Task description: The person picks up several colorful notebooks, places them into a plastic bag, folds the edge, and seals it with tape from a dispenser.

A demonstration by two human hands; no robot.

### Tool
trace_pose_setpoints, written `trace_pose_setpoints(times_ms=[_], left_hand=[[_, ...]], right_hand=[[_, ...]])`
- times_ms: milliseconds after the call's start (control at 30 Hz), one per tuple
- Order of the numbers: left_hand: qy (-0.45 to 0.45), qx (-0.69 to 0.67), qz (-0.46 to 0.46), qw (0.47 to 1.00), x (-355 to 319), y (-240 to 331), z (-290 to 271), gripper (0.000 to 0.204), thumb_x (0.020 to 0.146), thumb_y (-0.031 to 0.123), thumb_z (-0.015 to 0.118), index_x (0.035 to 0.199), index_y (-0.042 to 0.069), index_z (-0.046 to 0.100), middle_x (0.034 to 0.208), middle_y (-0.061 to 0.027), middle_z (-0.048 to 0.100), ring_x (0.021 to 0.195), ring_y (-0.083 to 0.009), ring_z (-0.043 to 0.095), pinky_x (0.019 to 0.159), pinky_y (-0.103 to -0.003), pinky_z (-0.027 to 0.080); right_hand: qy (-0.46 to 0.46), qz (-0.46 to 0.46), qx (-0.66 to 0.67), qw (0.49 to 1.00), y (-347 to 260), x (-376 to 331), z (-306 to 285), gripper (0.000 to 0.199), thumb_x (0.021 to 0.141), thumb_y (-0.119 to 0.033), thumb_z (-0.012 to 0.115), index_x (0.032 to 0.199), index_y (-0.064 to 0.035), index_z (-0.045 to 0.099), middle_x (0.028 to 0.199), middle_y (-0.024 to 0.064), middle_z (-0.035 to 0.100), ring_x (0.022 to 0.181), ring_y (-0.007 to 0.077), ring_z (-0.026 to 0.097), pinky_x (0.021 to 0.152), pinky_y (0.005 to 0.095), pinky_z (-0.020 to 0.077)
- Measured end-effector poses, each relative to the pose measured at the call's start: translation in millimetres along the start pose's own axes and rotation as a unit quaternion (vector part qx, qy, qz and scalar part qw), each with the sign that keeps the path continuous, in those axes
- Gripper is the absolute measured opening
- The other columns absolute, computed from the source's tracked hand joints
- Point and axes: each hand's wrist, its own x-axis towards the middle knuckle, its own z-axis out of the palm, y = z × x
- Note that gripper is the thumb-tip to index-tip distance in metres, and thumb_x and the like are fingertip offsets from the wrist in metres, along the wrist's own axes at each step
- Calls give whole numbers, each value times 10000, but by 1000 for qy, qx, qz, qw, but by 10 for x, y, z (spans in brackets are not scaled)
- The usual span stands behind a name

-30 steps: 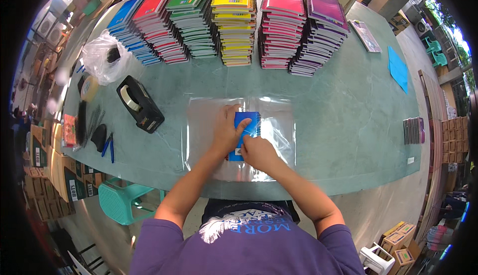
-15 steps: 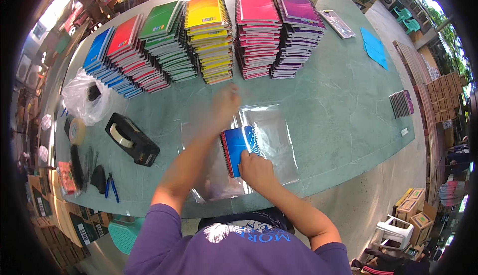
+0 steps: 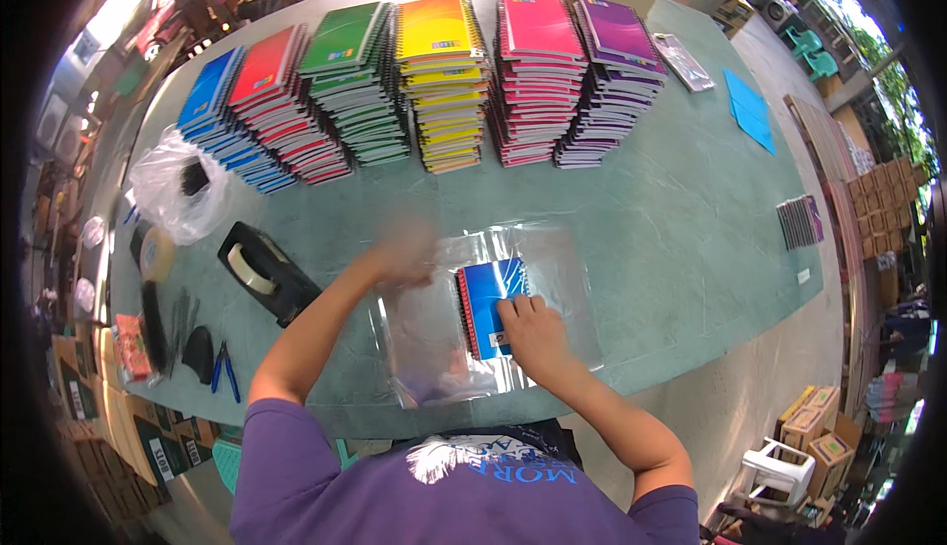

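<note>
A blue spiral notebook [image 3: 483,284] lies on a clear plastic sheet [image 3: 414,348] in front of me. Red spiral coils stick out along its left side, so at least one other notebook seems to be beneath it. My right hand [image 3: 538,336] grips the notebook's right edge, fingers curled onto the cover. Above the sheet's upper left part is my left hand [image 3: 404,249], smeared by motion, its fingers unreadable. Left of it stands a black tape dispenser [image 3: 264,274] with a roll of tape.
Along the far side stand stacks of notebooks: blue [image 3: 212,101], red [image 3: 266,67], green [image 3: 340,42], yellow [image 3: 434,32], pink [image 3: 541,32] and purple [image 3: 619,37]. Blue-handled pliers [image 3: 226,372] and a plastic bag [image 3: 173,190] lie left; a blue sheet [image 3: 750,111] and small stack [image 3: 799,221] lie right.
My left hand has swung leftward and closer to me, away from the yellow stack. The right hand stays on the blue notebook. The whole view has shifted slightly.
</note>
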Motion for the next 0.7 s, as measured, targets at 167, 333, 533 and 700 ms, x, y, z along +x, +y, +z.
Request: trace_pose_setpoints(times_ms=[167, 333, 533, 700], left_hand=[[34, -144, -185, 972, -714, 109, 91, 282, 702, 187, 682, 949, 73, 609, 868, -105, 644, 739, -204, 612, 641, -322, 472], [219, -606, -277, 712, -933, 866, 768, 153, 792, 139, 622, 866, 5, 630, 759, -52, 641, 680, -125, 588, 602, -278, 453], [129, -377, -264, 878, -1036, 1245, 639, 206, 864, 202, 521, 924, 13, 577, 752, -88, 601, 648, -196, 565, 581, -335, 435], [245, -253, -151, 924, -620, 1562, 575, 250, 849, 218, 480, 787, -8, 566, 709, -182, 575, 660, -342, 577, 609, -434, 439]], right_hand=[[94, -129, -41, 986, 181, 74, 166, 421, 706, -171, 651, 1086, -44, 524, 1204, 127, 489, 1190, 257, 427, 925, 419, 365], [41, -175, 17, 984, 350, 167, 124, 570, 690, -285, 695, 1176, -58, 502, 1278, 101, 458, 1220, 258, 401, 953, 417, 354], [-18, -230, 49, 972, 528, 254, -37, 786, 584, -405, 752, 1245, -82, 475, 1313, 72, 434, 1223, 285, 392, 977, 413, 331], [4, -242, 88, 966, 662, 338, 69, 984, 500, -530, 765, 1321, -122, 406, 1399, 89, 345, 1308, 356, 267, 1037, 541, 226]])
